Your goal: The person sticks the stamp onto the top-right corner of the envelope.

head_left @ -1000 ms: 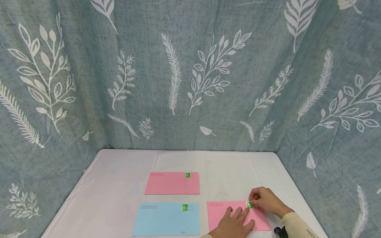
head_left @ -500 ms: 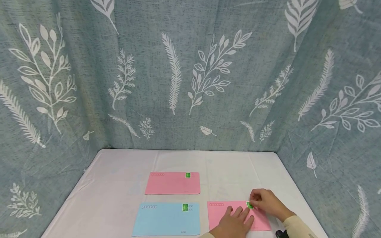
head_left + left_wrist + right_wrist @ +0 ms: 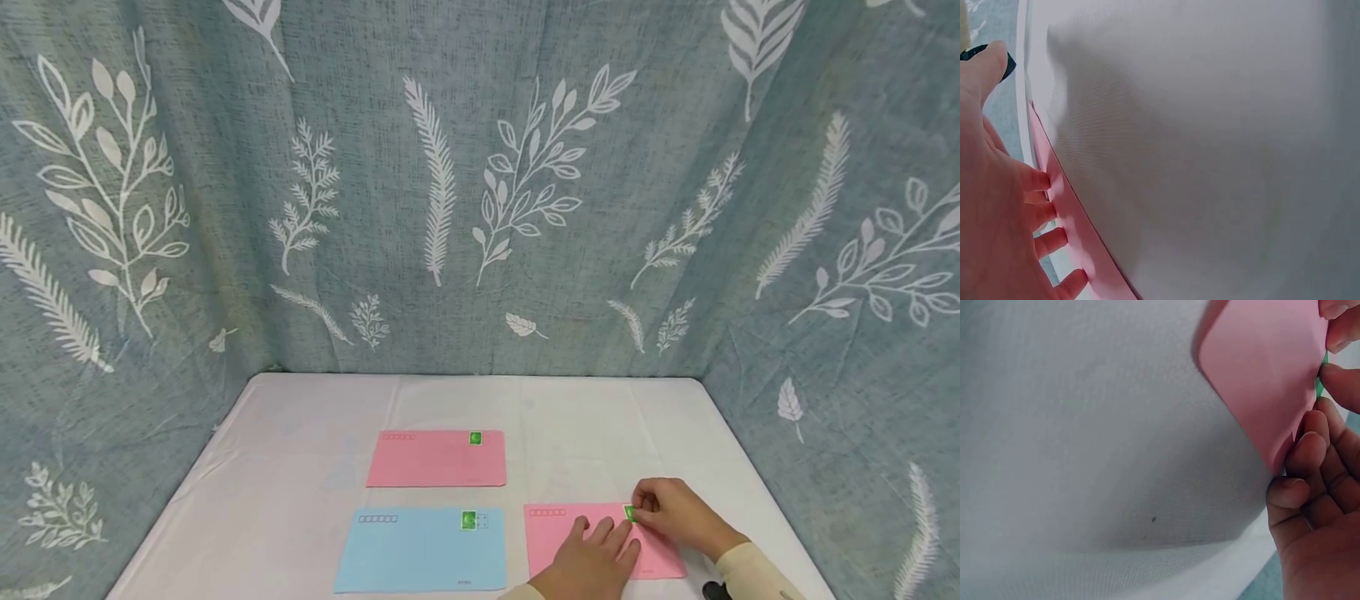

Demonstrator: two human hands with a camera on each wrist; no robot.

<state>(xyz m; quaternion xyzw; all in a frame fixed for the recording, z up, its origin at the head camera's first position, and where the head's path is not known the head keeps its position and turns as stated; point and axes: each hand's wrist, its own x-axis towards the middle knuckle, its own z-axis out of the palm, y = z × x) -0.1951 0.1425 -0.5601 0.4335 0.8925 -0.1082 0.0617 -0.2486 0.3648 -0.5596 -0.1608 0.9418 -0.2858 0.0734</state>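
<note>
In the head view, a pink envelope [image 3: 547, 542] lies on the table at the right, with a green stamp [image 3: 630, 512] at its upper right corner. My right hand [image 3: 678, 512] pinches the stamp between thumb and curled fingers, partly covering it. The right wrist view shows the thumb against a sliver of the green stamp [image 3: 1319, 387], close to the edge of the pink envelope [image 3: 1260, 369]. My left hand [image 3: 588, 562] rests on the envelope with fingers spread, their tips just left of the stamp. The left wrist view has this left hand [image 3: 997, 194] with fingertips on the pink paper.
A light blue envelope [image 3: 420, 554] with a green stamp lies to the left. Behind it is another pink envelope [image 3: 435, 462], also stamped. White cloth covers the table [image 3: 300, 467], and a grey-green leaf-patterned curtain [image 3: 480, 208] encloses three sides.
My right hand has shifted slightly down towards the envelope, covering more of the stamp. The left hand stays in place, and the head view has tilted a little.
</note>
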